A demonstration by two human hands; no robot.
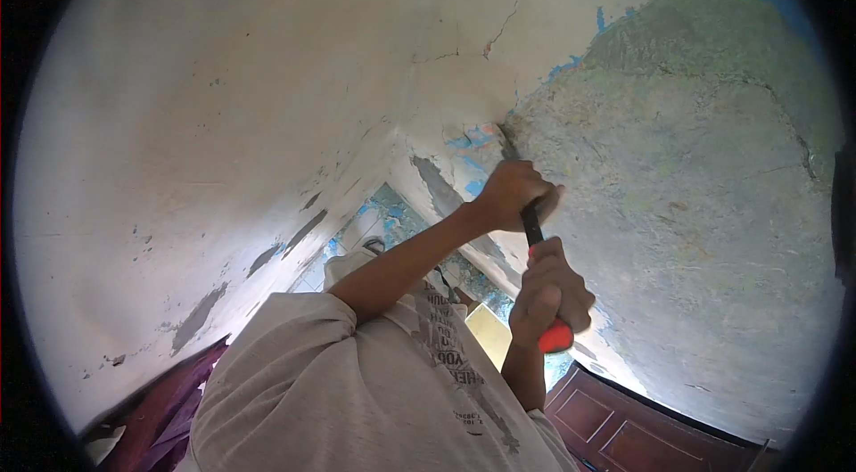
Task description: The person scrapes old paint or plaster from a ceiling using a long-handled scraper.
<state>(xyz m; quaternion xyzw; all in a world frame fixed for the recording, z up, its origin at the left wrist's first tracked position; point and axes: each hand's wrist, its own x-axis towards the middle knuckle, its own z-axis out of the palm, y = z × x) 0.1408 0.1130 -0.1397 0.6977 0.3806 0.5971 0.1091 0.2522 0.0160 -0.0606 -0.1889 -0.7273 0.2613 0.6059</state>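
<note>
A long scraping tool point(532, 224) with a dark metal shaft and a red handle end runs up to the wall. My left hand point(517, 194) is closed round its shaft, near the upper end. Lower down, my right hand point(551, 287) is wrapped round the red handle. The tool's tip touches the wall beside flaking blue paint point(473, 137), at the edge of a large bare grey-green patch point(678, 178). My left hand hides part of the shaft.
A cracked off-white wall point(267, 53) with dark scuffed spots meets the patched wall at a corner. Paint flakes lie on the tiled floor point(361, 227). A yellowish object point(490, 335) stands below. A brown panelled door point(624, 423) is at lower right, purple cloth point(174, 423) at lower left.
</note>
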